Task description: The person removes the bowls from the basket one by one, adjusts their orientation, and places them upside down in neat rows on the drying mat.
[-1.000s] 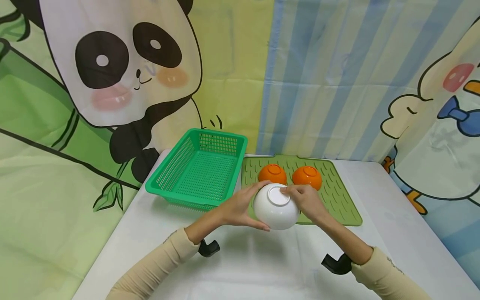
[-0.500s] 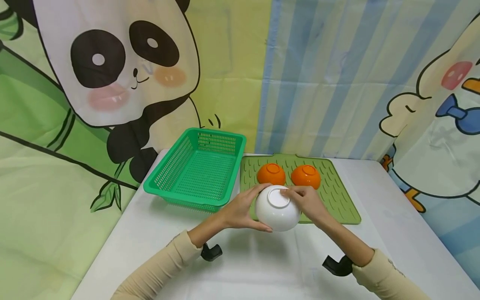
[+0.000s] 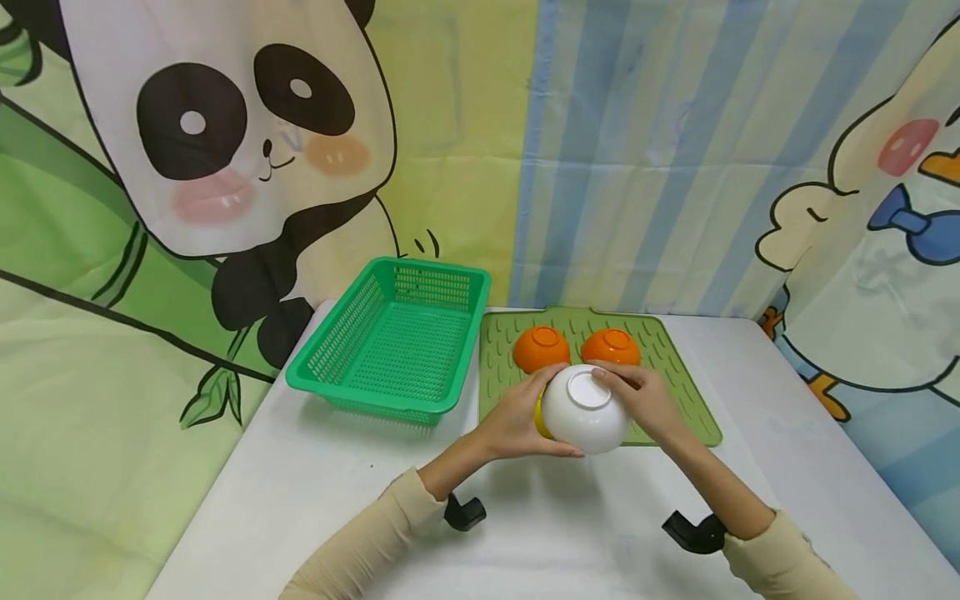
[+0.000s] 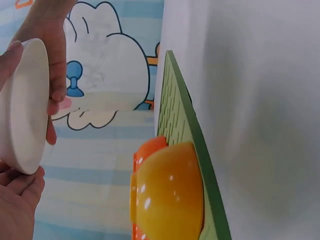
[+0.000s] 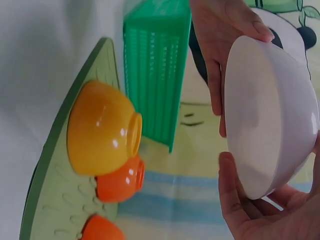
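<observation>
Both hands hold a white bowl (image 3: 585,429) bottom up, above the front of the green mat (image 3: 678,392). My left hand (image 3: 517,423) grips its left side, thumb low and fingers high on the rim. On the other side my right hand (image 3: 648,402) has its fingers at the rim and its thumb by the foot ring. The wrist views show the bowl's pale inside (image 5: 255,120). Partly hidden behind it in the head view, a yellow bowl (image 5: 100,130) rests upside down on the mat. Two orange bowls, left (image 3: 542,350) and right (image 3: 611,346), lie inverted further back.
To the left of the mat a green plastic basket (image 3: 307,379) stands on the white table (image 3: 300,517). Printed cloth (image 3: 465,167) with a panda and a duck hangs behind the table and at its sides.
Both hands have shifted to the right with the white bowl. A strip of the yellow bowl now shows at its left edge in the head view.
</observation>
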The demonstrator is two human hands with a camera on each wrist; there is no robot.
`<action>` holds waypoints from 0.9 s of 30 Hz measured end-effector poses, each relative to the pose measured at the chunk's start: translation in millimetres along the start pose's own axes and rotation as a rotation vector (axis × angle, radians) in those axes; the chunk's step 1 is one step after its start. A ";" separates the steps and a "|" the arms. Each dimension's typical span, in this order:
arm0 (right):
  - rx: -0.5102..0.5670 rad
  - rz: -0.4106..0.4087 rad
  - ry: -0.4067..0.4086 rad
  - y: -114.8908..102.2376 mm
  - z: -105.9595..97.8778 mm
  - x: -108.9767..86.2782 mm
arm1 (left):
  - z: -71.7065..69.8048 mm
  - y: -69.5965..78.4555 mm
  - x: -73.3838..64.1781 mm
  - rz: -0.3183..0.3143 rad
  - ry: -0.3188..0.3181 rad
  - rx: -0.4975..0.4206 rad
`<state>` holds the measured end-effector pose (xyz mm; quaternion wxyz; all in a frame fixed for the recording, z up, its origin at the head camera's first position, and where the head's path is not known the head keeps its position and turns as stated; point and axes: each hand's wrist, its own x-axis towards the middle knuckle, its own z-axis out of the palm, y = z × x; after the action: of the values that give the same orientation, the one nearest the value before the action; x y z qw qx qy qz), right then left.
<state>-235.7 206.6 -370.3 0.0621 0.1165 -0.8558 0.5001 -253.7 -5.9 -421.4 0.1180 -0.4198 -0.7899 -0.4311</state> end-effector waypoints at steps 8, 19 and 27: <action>-0.033 0.119 -0.046 27.7 -34.8 14.9 | 43.3 1.0 29.0 -0.121 0.048 -0.020; -0.056 0.168 -0.077 79.9 -69.8 33.9 | 87.4 -6.5 72.1 -0.243 -0.016 -0.003; -0.062 0.196 -0.097 111.3 -75.0 46.9 | 108.3 -19.8 90.4 -0.374 -0.063 0.042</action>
<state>-310.9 318.1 -416.6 -0.0248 0.0544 -0.8801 0.4710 -305.9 123.9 -448.3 0.0198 -0.2764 -0.8662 -0.4157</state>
